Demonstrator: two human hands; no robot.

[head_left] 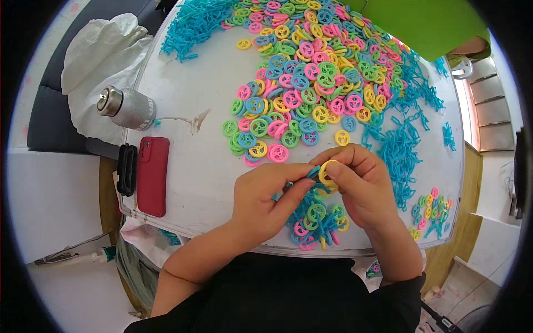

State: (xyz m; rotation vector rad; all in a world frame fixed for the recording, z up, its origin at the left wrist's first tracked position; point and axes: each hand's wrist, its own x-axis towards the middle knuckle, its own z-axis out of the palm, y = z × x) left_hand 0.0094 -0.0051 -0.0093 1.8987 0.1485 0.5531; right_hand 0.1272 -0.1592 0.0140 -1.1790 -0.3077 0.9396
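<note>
Near the table's front edge my two hands meet. My right hand [361, 183] pinches a yellow plastic ring with spokes [326, 174], like a small toy wheel, between thumb and fingers. Thumb and forefinger of my left hand [266, 197] close on a small blue plastic piece [313, 172] that touches the yellow wheel. Below the hands lies a small heap of blue pieces and coloured wheels [316, 215], partly hidden by my fingers. Beyond the hands spreads a large pile of pink, green, blue and yellow wheels [311, 83].
Loose blue pieces [397, 155] lie right of the pile, with another blue heap [194, 25] at the far left. A small group of wheels [430, 211] sits at the right edge. A red phone [152, 176], black case [127, 169] and silver bottle [127, 108] stand left. Green fabric [427, 25] hangs far right.
</note>
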